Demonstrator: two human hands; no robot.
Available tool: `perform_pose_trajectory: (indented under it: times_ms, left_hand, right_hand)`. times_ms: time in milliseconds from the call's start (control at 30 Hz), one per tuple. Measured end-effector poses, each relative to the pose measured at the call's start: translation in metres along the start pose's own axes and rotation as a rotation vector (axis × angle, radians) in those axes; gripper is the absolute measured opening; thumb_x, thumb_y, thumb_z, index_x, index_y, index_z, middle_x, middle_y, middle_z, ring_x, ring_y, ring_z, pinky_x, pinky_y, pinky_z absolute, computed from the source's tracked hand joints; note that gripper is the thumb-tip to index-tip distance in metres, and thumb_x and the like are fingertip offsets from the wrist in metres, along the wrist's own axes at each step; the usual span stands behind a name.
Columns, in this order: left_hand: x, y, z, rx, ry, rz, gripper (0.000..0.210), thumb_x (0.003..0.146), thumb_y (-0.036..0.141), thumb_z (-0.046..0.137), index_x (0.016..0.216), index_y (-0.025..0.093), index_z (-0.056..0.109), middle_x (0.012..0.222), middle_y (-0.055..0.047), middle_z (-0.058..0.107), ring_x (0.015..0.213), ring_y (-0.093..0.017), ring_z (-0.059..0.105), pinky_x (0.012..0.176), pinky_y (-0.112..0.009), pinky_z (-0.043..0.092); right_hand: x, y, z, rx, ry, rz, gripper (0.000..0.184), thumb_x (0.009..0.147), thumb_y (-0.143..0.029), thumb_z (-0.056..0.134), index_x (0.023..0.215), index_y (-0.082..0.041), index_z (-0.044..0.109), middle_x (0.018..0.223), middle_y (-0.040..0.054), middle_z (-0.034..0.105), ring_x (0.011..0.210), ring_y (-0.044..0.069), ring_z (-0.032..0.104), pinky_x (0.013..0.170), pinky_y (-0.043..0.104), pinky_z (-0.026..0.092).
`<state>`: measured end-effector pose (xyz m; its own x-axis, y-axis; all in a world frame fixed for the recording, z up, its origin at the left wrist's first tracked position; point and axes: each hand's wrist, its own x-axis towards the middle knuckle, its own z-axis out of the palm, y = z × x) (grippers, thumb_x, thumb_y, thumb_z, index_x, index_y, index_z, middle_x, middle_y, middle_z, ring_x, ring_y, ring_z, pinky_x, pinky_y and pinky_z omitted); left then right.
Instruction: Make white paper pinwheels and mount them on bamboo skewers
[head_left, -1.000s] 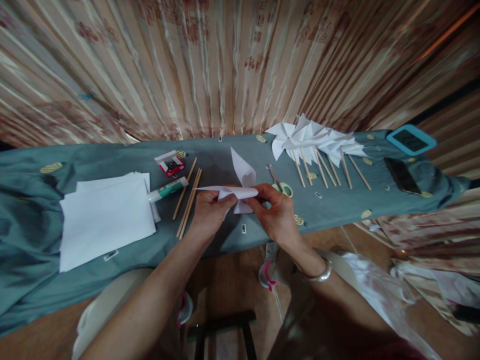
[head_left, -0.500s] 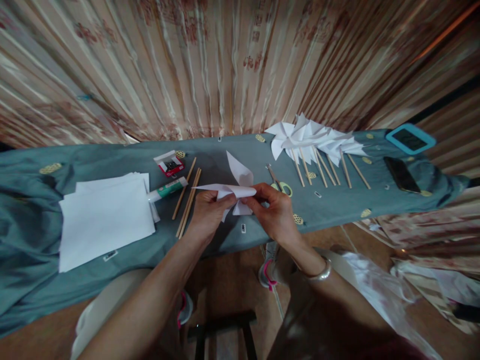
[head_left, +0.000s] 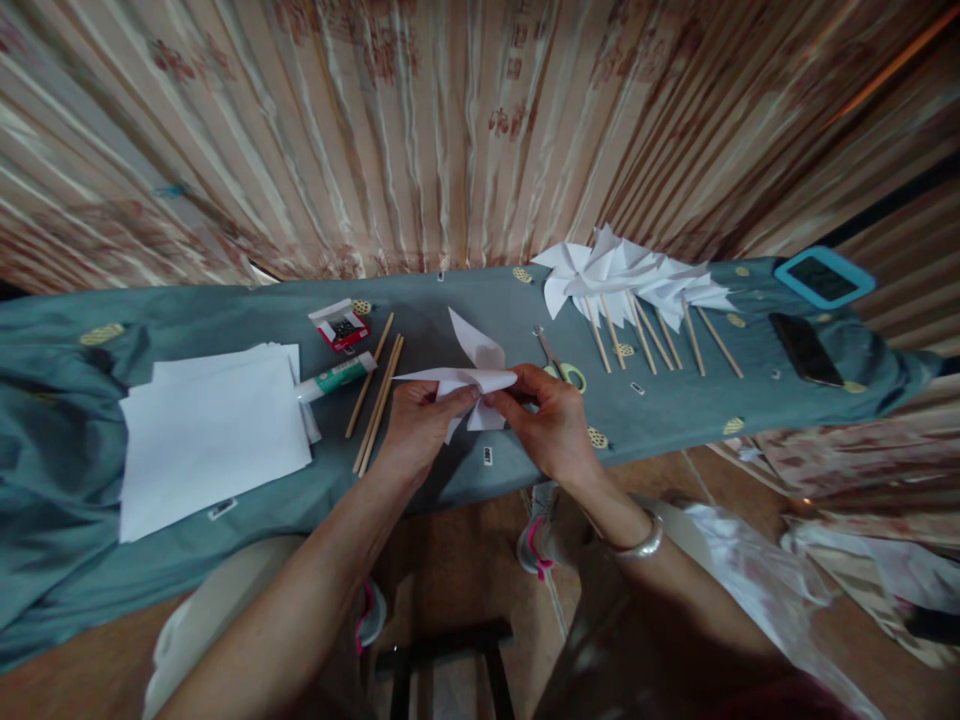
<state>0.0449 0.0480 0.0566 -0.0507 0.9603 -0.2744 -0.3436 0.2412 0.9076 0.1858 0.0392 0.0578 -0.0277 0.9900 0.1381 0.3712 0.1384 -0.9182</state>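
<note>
A white paper pinwheel (head_left: 478, 345) is held just above the table between my two hands, its curled blades pointing several ways. My left hand (head_left: 422, 418) pinches its left side with thumb and fingers. On the other side, my right hand (head_left: 546, 412) is closed on the paper near the centre; its fingertips are partly hidden behind the blades. Just beyond my right hand lie scissors (head_left: 559, 368) with yellow-green handles. Several wooden sticks (head_left: 379, 405) rest to the left of my left hand, beside a green and white glue stick (head_left: 336, 378).
A stack of white paper (head_left: 214, 440) lies on the left of the cloth-covered table (head_left: 420, 300). Behind the glue stick is a small open red box (head_left: 340, 326) of dark pieces. Finished pinwheels on sticks (head_left: 630, 275), a black phone (head_left: 805, 348) and a blue-framed device (head_left: 825, 277) lie rightward.
The curled blade between my hands has flattened and opened slightly, showing more of the pinwheel's centre. Both hands stay in nearly the same place.
</note>
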Motion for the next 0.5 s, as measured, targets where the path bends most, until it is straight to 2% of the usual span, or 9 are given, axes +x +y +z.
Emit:
perform_pose_trajectory:
  times_ms: [500]
  left_hand:
    - [0.0026, -0.0048, 0.0003, -0.084, -0.037, 0.008, 0.013, 0.051, 0.017, 0.076, 0.064, 0.014, 0.073, 0.061, 0.0, 0.069, 0.058, -0.012, 0.057, 0.061, -0.025, 0.043]
  right_hand:
    - [-0.0005, -0.0047, -0.0032, -0.094, 0.023, -0.058, 0.007, 0.081, -0.025, 0.064, 0.083, -0.019, 0.067, 0.069, -0.0008, 0.069, 0.061, 0.012, 0.061, 0.059, 0.023, 0.047]
